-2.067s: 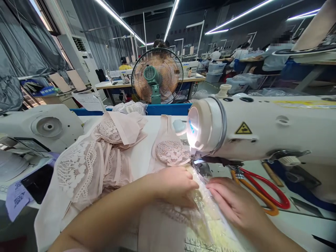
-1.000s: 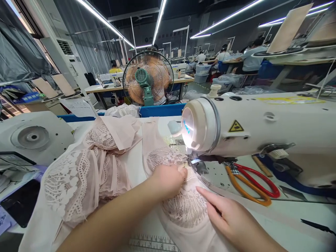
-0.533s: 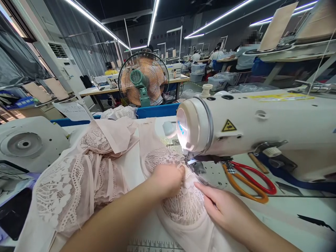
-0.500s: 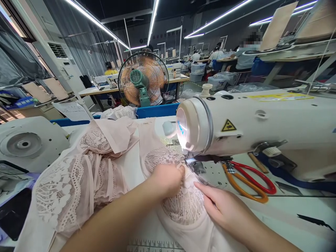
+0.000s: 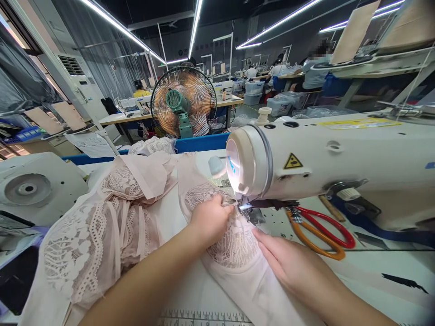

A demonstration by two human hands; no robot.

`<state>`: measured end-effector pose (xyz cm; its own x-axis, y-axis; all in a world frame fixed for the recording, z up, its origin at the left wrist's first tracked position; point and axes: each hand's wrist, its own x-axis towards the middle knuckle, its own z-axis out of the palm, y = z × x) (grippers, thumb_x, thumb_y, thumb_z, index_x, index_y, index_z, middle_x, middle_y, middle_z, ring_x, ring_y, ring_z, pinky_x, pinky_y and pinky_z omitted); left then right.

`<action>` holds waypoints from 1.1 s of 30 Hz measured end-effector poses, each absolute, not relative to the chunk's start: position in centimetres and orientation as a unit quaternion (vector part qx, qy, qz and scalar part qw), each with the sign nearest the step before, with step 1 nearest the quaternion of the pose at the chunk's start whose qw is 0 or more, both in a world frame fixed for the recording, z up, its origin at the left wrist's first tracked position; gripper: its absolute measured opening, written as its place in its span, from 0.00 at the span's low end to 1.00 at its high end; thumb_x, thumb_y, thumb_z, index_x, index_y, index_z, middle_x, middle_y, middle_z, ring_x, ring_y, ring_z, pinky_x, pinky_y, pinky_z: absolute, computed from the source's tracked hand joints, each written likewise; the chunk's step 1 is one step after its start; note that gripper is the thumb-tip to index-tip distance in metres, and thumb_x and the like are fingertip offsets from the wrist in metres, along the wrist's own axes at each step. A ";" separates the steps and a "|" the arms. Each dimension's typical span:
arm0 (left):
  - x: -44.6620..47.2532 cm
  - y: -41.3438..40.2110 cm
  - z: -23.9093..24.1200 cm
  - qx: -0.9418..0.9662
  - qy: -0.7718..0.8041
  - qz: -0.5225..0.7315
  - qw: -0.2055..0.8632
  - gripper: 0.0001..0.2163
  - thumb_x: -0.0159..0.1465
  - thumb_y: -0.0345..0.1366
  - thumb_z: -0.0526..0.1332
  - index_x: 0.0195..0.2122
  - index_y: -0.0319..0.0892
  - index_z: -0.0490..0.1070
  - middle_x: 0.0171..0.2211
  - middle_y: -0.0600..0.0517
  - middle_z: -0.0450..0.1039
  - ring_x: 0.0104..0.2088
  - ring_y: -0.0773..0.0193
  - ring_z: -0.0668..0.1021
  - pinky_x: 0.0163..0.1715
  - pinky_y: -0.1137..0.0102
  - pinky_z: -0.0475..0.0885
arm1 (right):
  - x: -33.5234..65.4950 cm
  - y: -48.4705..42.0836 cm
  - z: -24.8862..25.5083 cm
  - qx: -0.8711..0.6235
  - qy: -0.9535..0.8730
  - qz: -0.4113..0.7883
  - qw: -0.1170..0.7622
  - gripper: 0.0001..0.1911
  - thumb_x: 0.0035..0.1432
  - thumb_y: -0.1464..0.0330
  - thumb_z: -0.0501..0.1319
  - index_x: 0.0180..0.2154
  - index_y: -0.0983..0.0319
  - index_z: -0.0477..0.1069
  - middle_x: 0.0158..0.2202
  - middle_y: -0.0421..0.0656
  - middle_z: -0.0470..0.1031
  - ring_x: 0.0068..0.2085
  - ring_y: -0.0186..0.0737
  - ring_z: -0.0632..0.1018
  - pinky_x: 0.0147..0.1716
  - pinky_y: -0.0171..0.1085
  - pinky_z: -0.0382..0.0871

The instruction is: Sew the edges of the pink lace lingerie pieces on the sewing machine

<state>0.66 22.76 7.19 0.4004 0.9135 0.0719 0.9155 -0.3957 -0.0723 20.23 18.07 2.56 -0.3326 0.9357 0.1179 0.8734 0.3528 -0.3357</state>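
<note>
A pale pink lace bra [image 5: 234,246] lies under the lit head of a white sewing machine [image 5: 249,160]. Close to the needle area, my left hand [image 5: 211,218] is closed, its fingers pinching the lace near the middle of the bra. My right hand [image 5: 283,258] grips the bra's right edge, thumb on top; its other fingers are partly hidden. The needle itself is hard to make out. To the left, more pink lace bras [image 5: 98,231] lie heaped, beside my left forearm.
Scissors with red and orange handles [image 5: 322,233] lie under the machine arm. Black tweezers [image 5: 404,281] rest at the right. A ruler [image 5: 204,317] marks the front edge. Beyond the table stands a large fan [image 5: 183,102]; people sit working farther back.
The bra has slid away from me toward the machine head, its lower cup now nearer the needle. My left hand has shifted slightly up and left; my right hand has moved slightly forward with the fabric.
</note>
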 end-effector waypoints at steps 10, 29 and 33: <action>1.0 18.1 9.5 -0.826 -0.531 0.185 -0.046 0.48 0.48 0.62 0.63 0.64 0.38 0.55 0.67 0.38 0.43 0.65 0.32 0.45 0.54 0.33 0.53 | 23.0 15.9 2.4 -0.455 -0.879 0.085 0.116 0.18 0.64 0.66 0.50 0.53 0.54 0.68 0.37 0.45 0.70 0.33 0.39 0.71 0.28 0.32 0.65; 0.5 19.3 9.9 -0.795 -0.573 0.156 -0.121 0.44 0.50 0.51 0.69 0.63 0.39 0.53 0.68 0.43 0.38 0.66 0.40 0.45 0.53 0.50 0.68 | 22.1 16.5 2.3 -0.474 -0.878 0.054 0.047 0.18 0.64 0.68 0.47 0.51 0.58 0.68 0.34 0.45 0.65 0.34 0.43 0.70 0.28 0.37 0.60; 0.2 19.5 9.7 -0.803 -0.567 0.140 -0.120 0.44 0.49 0.50 0.69 0.63 0.38 0.53 0.68 0.41 0.39 0.66 0.40 0.46 0.53 0.51 0.67 | 22.1 17.0 2.3 -0.477 -0.877 0.060 0.022 0.18 0.64 0.67 0.47 0.52 0.57 0.68 0.34 0.46 0.66 0.33 0.44 0.71 0.27 0.37 0.59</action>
<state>0.23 19.53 9.68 0.3170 0.8770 -0.3612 0.9441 -0.3279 0.0325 22.11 16.99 2.29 -0.5445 0.8386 -0.0188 0.8334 0.5383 -0.1250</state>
